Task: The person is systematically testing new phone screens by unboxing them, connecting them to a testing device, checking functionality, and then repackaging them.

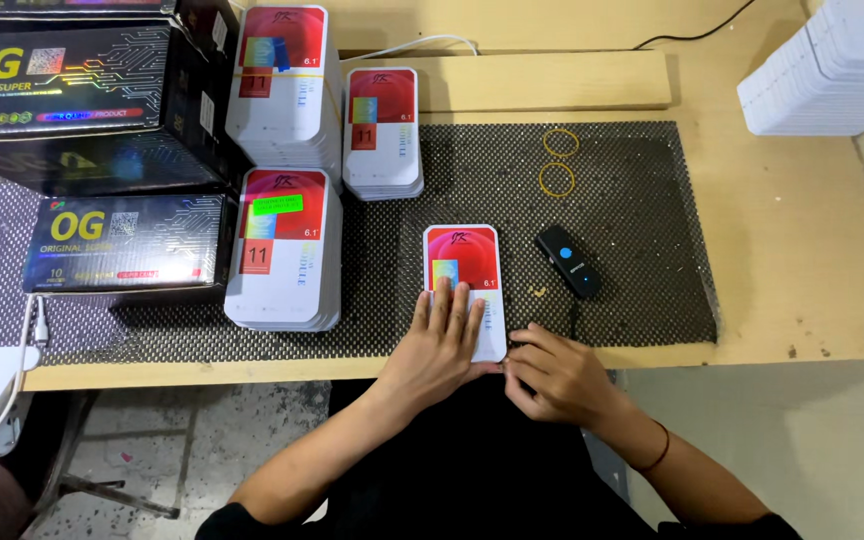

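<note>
Box [463, 265] under flat left hand [442, 345]

Left hand [439, 345] lay flat, palm down, fingers extended forward. Right hand [559, 378] sat just beside it, fingers curled inward, forearm angled in.

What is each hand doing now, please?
Left hand: open, flat on the white and red box.
Right hand: fingers curled at the box's near corner; grip cannot be told.
</note>
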